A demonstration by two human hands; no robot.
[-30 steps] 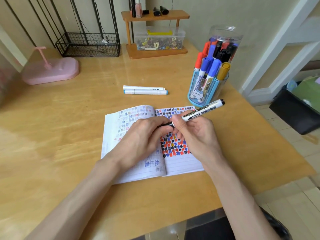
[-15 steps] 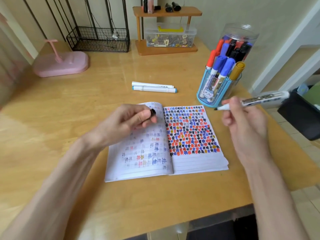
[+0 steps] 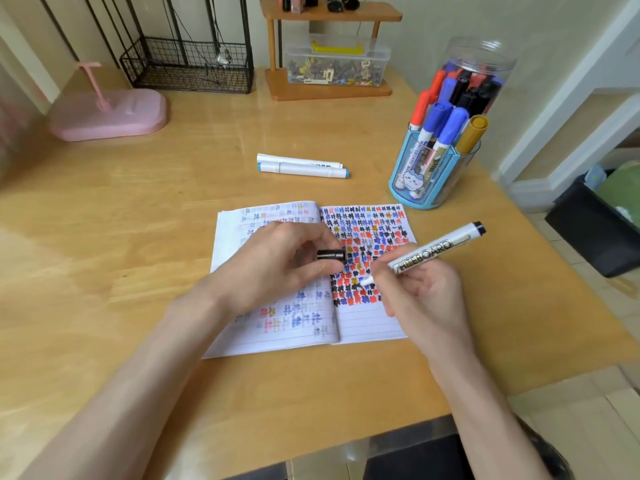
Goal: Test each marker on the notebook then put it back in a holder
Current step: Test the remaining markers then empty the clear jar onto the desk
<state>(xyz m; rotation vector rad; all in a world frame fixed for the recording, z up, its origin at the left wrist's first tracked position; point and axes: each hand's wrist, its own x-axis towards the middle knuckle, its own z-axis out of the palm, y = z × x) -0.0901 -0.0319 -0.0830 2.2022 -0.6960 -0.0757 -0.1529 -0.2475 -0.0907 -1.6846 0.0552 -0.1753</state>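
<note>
Marker (image 3: 429,252), white barrel w/ black print reading "HITEBOARD" (start hidden by fingers), is center-right in frame. Right hand (image 3: 420,303) curls round it near the tip. The tip points down at the right page of the notebook (image 3: 277,336), among colored marks; can't tell if it touches. Left hand (image 3: 273,271) is over the left page, thumb & fingers pinching a black cap (image 3: 331,255). Blue holder (image 3: 446,188) w/ cartoon sticker stands upper right, w/ red-, blue- & yellow-capped markers inside; clear jar (image 3: 485,60) behind it. 2 white markers (image 3: 301,167) lie side by side on the table (image 3: 104,237) above the notebook.
</note>
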